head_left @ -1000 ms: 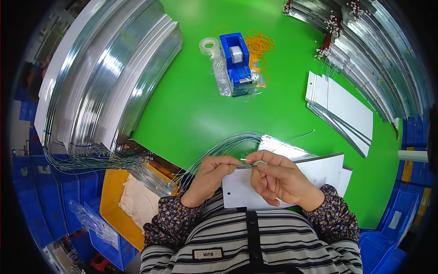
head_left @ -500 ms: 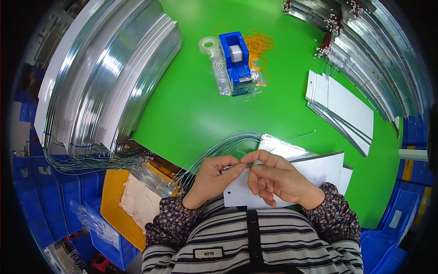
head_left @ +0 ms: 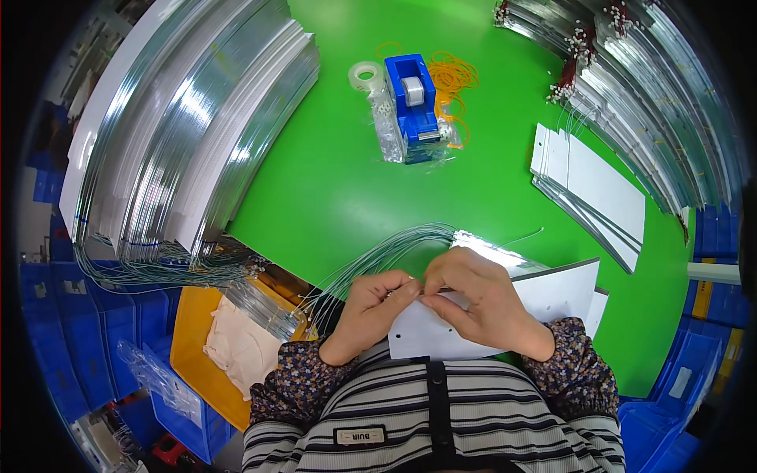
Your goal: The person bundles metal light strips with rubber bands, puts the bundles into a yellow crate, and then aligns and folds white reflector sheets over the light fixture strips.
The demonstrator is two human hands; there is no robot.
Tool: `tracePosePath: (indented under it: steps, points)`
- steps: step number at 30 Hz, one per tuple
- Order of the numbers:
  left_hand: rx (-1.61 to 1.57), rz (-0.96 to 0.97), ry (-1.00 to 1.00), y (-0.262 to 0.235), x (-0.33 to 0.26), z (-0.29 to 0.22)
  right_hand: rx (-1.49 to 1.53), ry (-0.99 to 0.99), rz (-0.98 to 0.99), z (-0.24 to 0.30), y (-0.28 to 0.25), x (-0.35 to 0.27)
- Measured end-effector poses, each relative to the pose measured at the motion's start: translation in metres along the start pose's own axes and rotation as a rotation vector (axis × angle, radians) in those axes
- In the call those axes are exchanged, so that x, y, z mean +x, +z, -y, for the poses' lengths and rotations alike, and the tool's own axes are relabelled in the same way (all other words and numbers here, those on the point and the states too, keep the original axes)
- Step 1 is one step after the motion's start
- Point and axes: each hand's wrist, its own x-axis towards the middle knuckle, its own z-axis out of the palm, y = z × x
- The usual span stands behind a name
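Observation:
Close to my body, both hands meet fingertip to fingertip over a white flat panel (head_left: 426, 337) with small dark holes. My left hand (head_left: 371, 314) is closed, thumb pressed to forefinger. Bent over from the right, my right hand (head_left: 485, 303) pinches at the same spot. Whatever sits between the fingertips is too small and too hidden to name. Behind the hands, a bundle of thin grey-green wires (head_left: 394, 243) curves from shiny silver strips (head_left: 490, 247) toward the lower left. One loose wire end (head_left: 536, 231) sticks out to the right.
A blue tape dispenser (head_left: 412, 118), a tape roll (head_left: 365, 76) and orange rubber bands (head_left: 453, 72) sit farther back on the green table (head_left: 339, 181). Tall panel stacks (head_left: 189, 118) rise at left; more stacks (head_left: 646, 102) and white panels (head_left: 595, 185) lie right. A yellow bin (head_left: 189, 347) stands lower left.
My right hand has rolled over, its fingers now curled down to the left fingertips, with its back turned up. My left hand has stayed nearly in place.

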Motion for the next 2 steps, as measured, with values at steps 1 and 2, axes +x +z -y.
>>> tracePosePath:
  steps: [1, 2]
  points:
    - [-0.051, 0.016, 0.003, 0.0002, -0.0017, -0.0021, 0.039, 0.081, 0.034, 0.0034, -0.0008, -0.0006]
    - [-0.051, 0.013, 0.003, -0.0005, -0.0021, -0.0018, 0.022, 0.089, 0.050, 0.0027, -0.0012, -0.0010]
